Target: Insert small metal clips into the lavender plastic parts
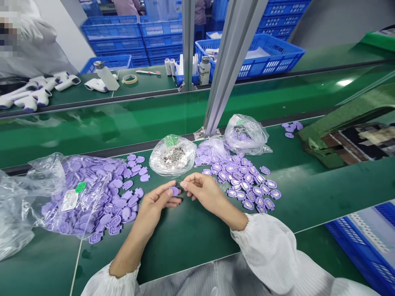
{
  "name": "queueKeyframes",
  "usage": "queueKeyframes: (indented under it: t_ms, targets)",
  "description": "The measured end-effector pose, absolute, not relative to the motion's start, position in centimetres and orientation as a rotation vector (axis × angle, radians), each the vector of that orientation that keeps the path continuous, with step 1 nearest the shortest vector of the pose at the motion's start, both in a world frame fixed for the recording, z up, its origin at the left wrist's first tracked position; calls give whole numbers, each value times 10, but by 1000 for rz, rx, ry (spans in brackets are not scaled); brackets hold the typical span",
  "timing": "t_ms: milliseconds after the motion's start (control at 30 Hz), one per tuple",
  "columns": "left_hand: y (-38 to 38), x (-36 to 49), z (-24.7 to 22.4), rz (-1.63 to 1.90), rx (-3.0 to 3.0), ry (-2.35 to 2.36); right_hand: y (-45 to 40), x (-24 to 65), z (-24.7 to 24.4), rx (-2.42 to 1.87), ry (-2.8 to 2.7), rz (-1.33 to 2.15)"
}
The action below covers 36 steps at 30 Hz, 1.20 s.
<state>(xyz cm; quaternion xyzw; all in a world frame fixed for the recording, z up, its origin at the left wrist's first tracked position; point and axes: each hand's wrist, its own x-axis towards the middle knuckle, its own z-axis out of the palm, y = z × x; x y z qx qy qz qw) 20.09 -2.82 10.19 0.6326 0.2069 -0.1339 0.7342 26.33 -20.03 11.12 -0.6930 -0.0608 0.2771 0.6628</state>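
Note:
My left hand [157, 201] pinches a small purple plastic piece [173, 191] between thumb and fingers. Close to its right, my right hand [202, 189] has thumb and index finger pressed together on a tiny dark item, too small to name. Beyond the hands lies a clear bag of small metal parts [174, 156]. Loose purple pieces spill from a large plastic bag [83, 197] on the left. On the right is a pile of purple pieces with metal-looking inserts [247, 181], beside two more bags, one of them holding purple pieces [247, 133].
The green table [185, 242] meets a metal post [230, 65] at its back edge. A green machine [333, 131] stands at the right. Behind the divider are white handheld parts [40, 92], bottles, tape, blue crates [262, 57] and a person in white at the upper left.

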Motion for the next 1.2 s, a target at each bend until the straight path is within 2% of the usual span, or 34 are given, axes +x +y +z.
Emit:
queueKeyframes:
  t_ms: [100, 200, 433, 1200]
  targets:
    - [-32, 205, 99, -209, 1311, 525, -203, 262, 114, -1335, -9, 890]
    - [-35, 206, 100, -249, 1316, 497, -200, 262, 112, -1319, 31, 961]
    - [-38, 205, 103, -275, 1344, 488, -185, 260, 100, -1456, 82, 880]
    - [-40, 202, 99, -220, 1385, 508, -187, 251, 89, -1525, 33, 771]
